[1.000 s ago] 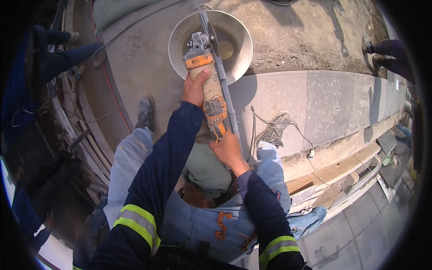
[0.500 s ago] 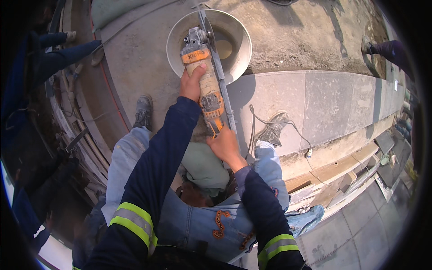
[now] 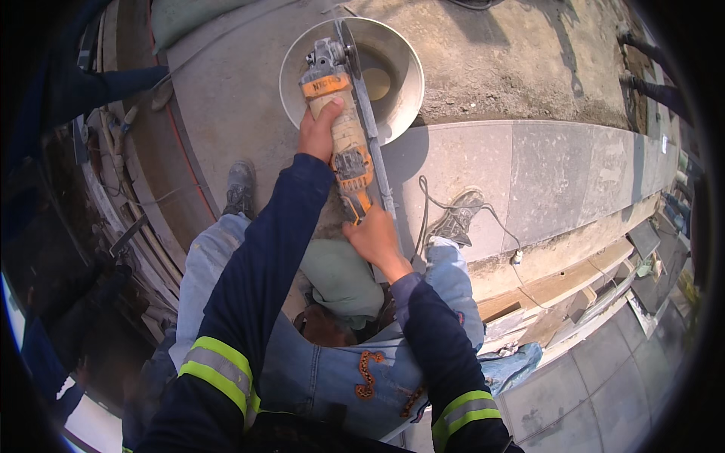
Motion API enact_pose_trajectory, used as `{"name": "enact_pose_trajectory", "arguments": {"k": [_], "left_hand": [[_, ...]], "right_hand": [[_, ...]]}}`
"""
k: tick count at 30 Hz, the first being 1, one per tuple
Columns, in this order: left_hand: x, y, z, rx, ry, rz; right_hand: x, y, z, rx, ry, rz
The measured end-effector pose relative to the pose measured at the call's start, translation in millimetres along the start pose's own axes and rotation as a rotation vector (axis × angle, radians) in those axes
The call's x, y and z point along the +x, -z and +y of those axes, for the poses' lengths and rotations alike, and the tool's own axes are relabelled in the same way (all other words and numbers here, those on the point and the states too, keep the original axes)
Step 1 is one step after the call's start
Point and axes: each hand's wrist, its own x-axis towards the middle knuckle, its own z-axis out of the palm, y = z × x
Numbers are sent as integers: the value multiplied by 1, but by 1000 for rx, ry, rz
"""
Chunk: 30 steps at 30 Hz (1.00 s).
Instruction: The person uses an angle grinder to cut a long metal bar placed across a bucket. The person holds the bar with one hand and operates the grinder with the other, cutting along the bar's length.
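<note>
Fingers tucked away, figures cropped
Most fingers of the left hand (image 3: pixel 319 134) curl out of sight behind the grinder (image 3: pixel 350 140) — the right hand (image 3: pixel 375 238) hides its rear end. Grinder and narrow strip (image 3: pixel 376 155) cover part of the bucket (image 3: pixel 410 90). At right, a co-worker's legs (image 3: pixel 658 92) are cut off — the far-left figure (image 3: pixel 117 84) is too dim to make out.

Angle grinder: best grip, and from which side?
Two-handed, I'd say: right hand on the narrow rear handle from the near end, left hand around the wrapped barrel from the left. The angle grinder points away from the wearer, with its cutting disc on the head's right, beside the grey strip; avoid that side.
</note>
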Motion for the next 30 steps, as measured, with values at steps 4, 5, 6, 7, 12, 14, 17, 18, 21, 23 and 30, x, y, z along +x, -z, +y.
{"name": "enact_pose_trajectory", "arguments": {"k": [4,5,6,7,12,14,17,18,21,23,30], "left_hand": [[5,2,2,2,6,-6],[6,2,2,1,2,-8],[7,2,3,1,8,-5],[7,1,5,0,15,-4],[10,-3,13,8,58,3],[14,-2,15,9,58,11],[16,-2,16,0,69,6],[17,-2,16,-2,70,5],[18,1,16,-7,70,11],[15,-3,13,-12,77,16],[2,-2,7,-19,86,40]], "right_hand": [[3,-2,0,13,7,-10],[5,-1,-2,10,6,-7],[6,-1,-4,7,6,-4],[6,-1,-4,4,4,0],[10,1,-11,6,14,-1],[11,1,-14,12,23,-9],[10,2,-14,4,30,-9],[10,2,-15,-2,35,-6],[7,5,-20,-9,27,-16],[5,7,-19,-8,-1,-19],[-8,12,-18,11,-29,-41]]}}
